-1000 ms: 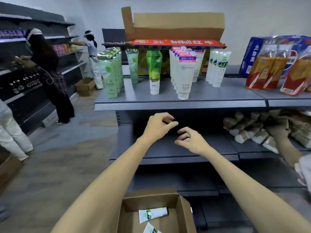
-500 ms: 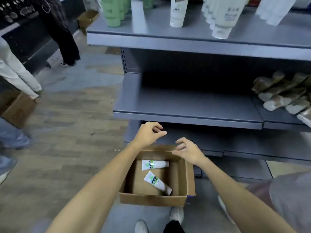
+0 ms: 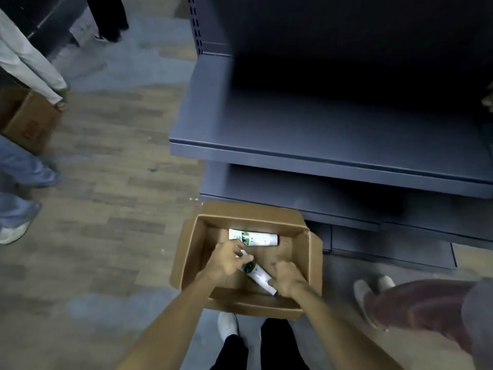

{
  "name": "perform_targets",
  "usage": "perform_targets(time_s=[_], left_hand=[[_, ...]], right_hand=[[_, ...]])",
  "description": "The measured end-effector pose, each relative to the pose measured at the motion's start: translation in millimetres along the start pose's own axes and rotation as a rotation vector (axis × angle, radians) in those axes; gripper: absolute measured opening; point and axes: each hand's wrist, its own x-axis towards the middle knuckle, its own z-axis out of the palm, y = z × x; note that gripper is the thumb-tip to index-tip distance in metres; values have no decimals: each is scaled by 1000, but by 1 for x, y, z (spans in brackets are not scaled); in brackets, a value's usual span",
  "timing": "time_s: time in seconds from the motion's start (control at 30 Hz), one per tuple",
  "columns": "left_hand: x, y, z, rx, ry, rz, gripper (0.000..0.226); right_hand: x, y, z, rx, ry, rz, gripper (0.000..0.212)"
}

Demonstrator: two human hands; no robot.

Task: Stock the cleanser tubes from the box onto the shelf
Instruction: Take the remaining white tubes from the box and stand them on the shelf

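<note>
Looked straight down into open cardboard box [image 3: 186, 265] on floor, just in front of dark grey shelf unit [image 3: 333, 134]. Held two cleanser tubes inside, both lying flat on box bottom. Far tube [image 3: 257, 237], white w/ green label, lay crosswise near back wall, cap end to the right, untouched by either hand. Near tube [image 3: 257, 275] lay diagonal, crimped end up-left, cap end down-right toward front wall.

Both hands reached into box at near tube. Left hand [image 3: 225, 260] w/ fingers curled over tube's upper end, thumb and fingertips apparently pinching it; frame blurred there, so grip prob. but not certain. Right hand [image 3: 286, 277] curled round lower, cap end of same tube, knuckles up, palm hidden. Forearms bare, entering from bottom edge.

Shelf boards directly above box seen bare in this view; lowest board sat just behind box's back flap. Box flaps folded outward on left, right and back sides.

Own feet below box: white shoe [image 3: 226, 325] and dark trouser legs. To the right, another person's light shoes [image 3: 372, 287] and blurred reddish sleeve or garment [image 3: 416, 305]. On left, second cardboard box [image 3: 25, 121] on wood-pattern floor, w/ other people's legs in pale and blue trousers around it.
</note>
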Motion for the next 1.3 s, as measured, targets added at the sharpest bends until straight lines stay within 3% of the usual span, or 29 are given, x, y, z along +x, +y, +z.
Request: perform_targets(time_s=[0.37, 0.63, 0.8, 0.97, 1.1, 1.3], left_hand=[[26, -37, 26, 113, 4, -108, 40], [26, -47, 19, 68, 11, -137, 32], [23, -48, 18, 4, 20, -179, 32], [17, -43, 7, -31, 58, -175, 43], [6, -30, -4, -152, 42, -90, 15], [-18, 5, -35, -219, 42, 56, 24]], right_hand=[[38, 9, 36, -133, 44, -39, 37], [56, 5, 47, -282, 9, -55, 42], [56, 2, 51, -341, 79, -68, 43], [45, 4, 45, -216, 145, -160, 39], [28, -1, 37, -76, 185, -244, 32], [-6, -25, 20, 131, 311, -311, 27]])
